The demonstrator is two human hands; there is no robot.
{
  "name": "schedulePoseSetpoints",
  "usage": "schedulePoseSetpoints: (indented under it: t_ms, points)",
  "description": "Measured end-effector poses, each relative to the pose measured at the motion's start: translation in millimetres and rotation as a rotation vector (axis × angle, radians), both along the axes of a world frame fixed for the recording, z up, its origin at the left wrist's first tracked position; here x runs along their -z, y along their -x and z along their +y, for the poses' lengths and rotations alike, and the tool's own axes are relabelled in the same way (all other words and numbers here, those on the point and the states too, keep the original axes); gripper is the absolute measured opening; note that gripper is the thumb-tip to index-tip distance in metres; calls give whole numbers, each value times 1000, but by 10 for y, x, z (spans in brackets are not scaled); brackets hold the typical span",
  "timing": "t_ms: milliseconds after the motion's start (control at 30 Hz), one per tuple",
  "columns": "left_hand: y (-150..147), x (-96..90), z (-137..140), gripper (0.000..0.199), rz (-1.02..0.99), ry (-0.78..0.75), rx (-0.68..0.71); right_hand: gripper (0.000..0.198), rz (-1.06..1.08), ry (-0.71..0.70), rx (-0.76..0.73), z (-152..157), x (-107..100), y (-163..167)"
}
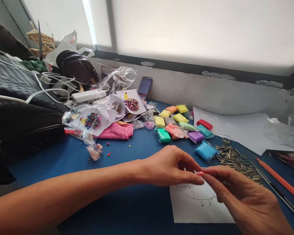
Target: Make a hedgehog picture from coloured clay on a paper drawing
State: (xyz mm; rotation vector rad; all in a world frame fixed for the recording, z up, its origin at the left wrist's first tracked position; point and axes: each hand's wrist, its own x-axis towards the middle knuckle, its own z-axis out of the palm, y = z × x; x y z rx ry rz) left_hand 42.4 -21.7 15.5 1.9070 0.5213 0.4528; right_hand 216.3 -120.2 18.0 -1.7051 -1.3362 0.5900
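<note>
Above a sheet of white paper (193, 212) with a pencil drawing of a rounded body and short legs, my two hands meet at the fingertips. Between them shows a small bit of pink modelling clay (200, 174). My left hand (168, 166) pinches it from the left with thumb and forefinger. From the right, my right hand (247, 195) closes thumb and forefinger on the same bit. Part of the drawing lies hidden under my fingers. Just behind my right hand is a pile of striped sunflower seeds (235, 158).
Wrapped clay blocks in several colours, including a blue packet (205, 151), lie behind my hands. An orange pencil-like tool (280, 178) and a pen (276, 191) lie at right. Seed-covered pictures (131, 103), a pink cloth (116, 130) and a black woven bag (22, 107) occupy the left.
</note>
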Motion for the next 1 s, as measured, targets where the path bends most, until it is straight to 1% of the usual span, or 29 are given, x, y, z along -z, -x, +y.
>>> schedulePoseSetpoints:
  t_ms: [33,67,133,200,333,400,433,500,600,667,733,800,867,1000]
  points:
    - [-2,9,-7,28,-18,27,-7,32,25,8,10,-13,-2,32]
    - [-5,16,-13,25,-26,22,-26,32,51,11,19,-26,-2,59]
    - [-13,24,-21,17,-16,-38,-52,32,84,29,14,-45,3,94]
    - [-19,22,-25,13,-9,-66,-38,33,75,42,20,-52,5,107]
    - [-16,10,-22,15,-1,-75,-29,34,38,8,41,-42,3,104]
    - [-7,5,-8,18,32,-110,-8,33,15,-25,22,-36,9,86]
    - [-1,3,4,21,50,-151,14,33,-21,-38,4,-35,15,69]
    - [16,4,35,29,79,-288,38,33,-139,-66,-44,-35,30,15]
    - [43,26,84,36,175,-521,-29,29,-419,-147,-154,-36,48,-96]
    - [54,56,103,32,279,-606,-62,24,-613,-210,-262,-41,58,-158]
    - [54,91,106,25,354,-635,-41,21,-756,-263,-339,-49,76,-191]
    - [44,120,99,18,378,-630,-15,18,-840,-307,-374,-56,101,-195]
    - [29,140,94,16,388,-616,-17,15,-889,-335,-399,-55,128,-179]
    - [12,166,108,17,383,-570,-36,14,-914,-339,-442,-38,164,-143]
